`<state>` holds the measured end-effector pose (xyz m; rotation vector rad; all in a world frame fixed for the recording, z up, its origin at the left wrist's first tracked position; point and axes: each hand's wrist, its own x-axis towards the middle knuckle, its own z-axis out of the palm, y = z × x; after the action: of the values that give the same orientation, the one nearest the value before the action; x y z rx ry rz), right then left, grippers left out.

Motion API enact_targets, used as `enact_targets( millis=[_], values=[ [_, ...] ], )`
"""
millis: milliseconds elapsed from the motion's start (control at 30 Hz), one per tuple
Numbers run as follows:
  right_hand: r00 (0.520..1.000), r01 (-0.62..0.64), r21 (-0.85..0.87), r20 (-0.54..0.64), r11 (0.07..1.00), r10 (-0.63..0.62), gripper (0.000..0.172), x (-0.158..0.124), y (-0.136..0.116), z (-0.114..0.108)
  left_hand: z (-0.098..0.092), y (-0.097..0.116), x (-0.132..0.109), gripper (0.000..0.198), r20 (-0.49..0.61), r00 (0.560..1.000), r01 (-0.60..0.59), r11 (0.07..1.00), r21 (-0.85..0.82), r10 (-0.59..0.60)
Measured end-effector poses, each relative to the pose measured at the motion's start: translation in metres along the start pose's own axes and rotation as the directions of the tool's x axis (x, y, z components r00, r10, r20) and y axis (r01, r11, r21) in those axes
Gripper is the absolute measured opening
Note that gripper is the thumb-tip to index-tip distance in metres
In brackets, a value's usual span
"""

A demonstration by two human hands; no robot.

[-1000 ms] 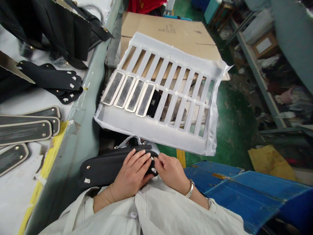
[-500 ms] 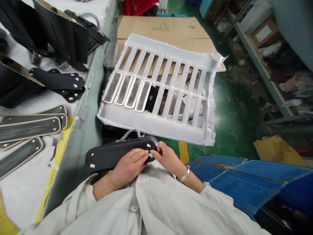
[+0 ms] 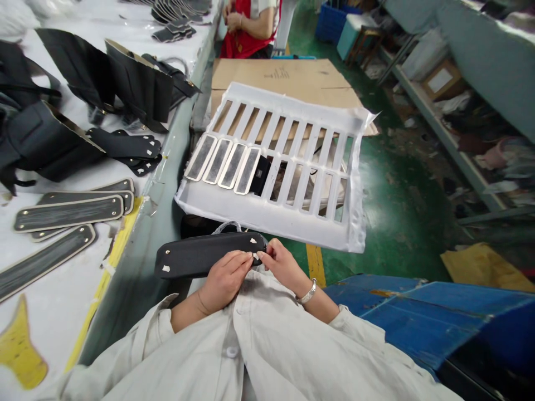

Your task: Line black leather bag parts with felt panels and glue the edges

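A long black bag base [image 3: 188, 257] lies across my lap, its flat face up, with gold studs and small white tabs near its ends. My left hand [image 3: 228, 278] rests on its right part, fingers pressed together at the edge by a white tab. My right hand [image 3: 284, 269] pinches at the right end, thumb and forefinger at that same white tab [image 3: 256, 255]. The two hands' fingertips nearly touch. Behind the base, a thin wrapped handle [image 3: 227, 226] sticks up.
Ahead stands a white slotted tray [image 3: 259, 214] holding several grey panels [image 3: 225, 161]. The left table [image 3: 62, 312] carries black bag parts [image 3: 142, 83] and trimmed strips [image 3: 71, 213]. Blue sheeting [image 3: 401, 306] lies right. A person in red [image 3: 246, 33] sits beyond the cardboard [image 3: 280, 75].
The view has tilted up, showing more of the table and the person beyond. Both hands stay at the base's right end, their fingertips slightly shifted around the white tab.
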<state>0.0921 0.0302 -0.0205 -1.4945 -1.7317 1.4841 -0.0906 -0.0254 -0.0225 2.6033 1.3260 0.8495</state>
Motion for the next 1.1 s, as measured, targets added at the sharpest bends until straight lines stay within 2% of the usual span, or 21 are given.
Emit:
enact_targets(
  millis=[133,267,433,500,533,600,667,733,800,867,933,1033,1100],
  values=[
    [0.997,-0.018,0.049,0.073,0.999,0.014,0.021,0.003,0.000,-0.004,-0.001,-0.002,0.001,0.031,-0.037,0.999,-0.034,0.999,-0.011,0.034],
    [0.999,-0.038,0.086,0.033,0.996,0.035,0.022,0.002,-0.001,-0.002,-0.001,-0.003,0.005,0.031,-0.050,0.998,-0.044,0.998,-0.040,0.042],
    [0.998,0.012,0.110,-0.061,0.994,-0.006,0.022,-0.002,-0.004,0.000,-0.004,0.002,0.008,0.031,-0.029,0.999,-0.015,1.000,-0.025,0.015],
    [1.000,-0.023,0.171,0.009,0.985,0.022,0.025,-0.001,0.002,-0.003,-0.009,0.003,0.009,0.029,0.001,1.000,-0.009,1.000,-0.001,0.009],
    [0.995,-0.082,0.261,0.070,0.962,0.065,0.027,0.001,0.007,-0.005,-0.013,0.002,0.010,0.028,0.020,1.000,-0.011,1.000,0.008,0.011],
    [0.971,-0.233,0.489,0.162,0.841,0.174,0.031,0.006,0.024,-0.006,-0.020,-0.003,0.015,0.033,0.073,0.997,0.008,0.999,0.047,-0.011],
    [0.944,-0.322,0.661,0.170,0.678,0.283,0.031,0.016,0.043,0.000,-0.025,-0.009,0.025,0.062,0.147,0.985,0.067,0.989,0.132,-0.086],
    [0.922,-0.358,0.715,0.169,0.600,0.350,0.027,0.028,0.060,0.013,-0.024,-0.015,0.037,0.096,0.251,0.950,0.130,0.967,0.218,-0.184],
    [0.893,-0.431,0.722,0.254,0.541,0.372,0.028,0.040,0.070,0.030,-0.020,-0.017,0.048,0.110,0.357,0.902,0.160,0.955,0.249,-0.244],
    [0.859,-0.501,0.731,0.354,0.464,0.371,0.034,0.048,0.073,0.044,-0.016,-0.016,0.055,0.109,0.415,0.871,0.169,0.954,0.249,-0.263],
    [0.844,-0.526,0.751,0.405,0.398,0.352,0.038,0.052,0.073,0.049,-0.015,-0.013,0.058,0.103,0.407,0.873,0.180,0.953,0.245,-0.269],
    [0.858,-0.502,0.798,0.414,0.332,0.303,0.035,0.046,0.070,0.040,-0.022,-0.009,0.060,0.098,0.346,0.897,0.215,0.955,0.204,-0.276],
    [0.882,-0.468,0.838,0.420,0.283,0.214,0.031,0.037,0.069,0.029,-0.030,-0.008,0.061,0.100,0.310,0.909,0.241,0.958,0.156,-0.279]
  ],
)
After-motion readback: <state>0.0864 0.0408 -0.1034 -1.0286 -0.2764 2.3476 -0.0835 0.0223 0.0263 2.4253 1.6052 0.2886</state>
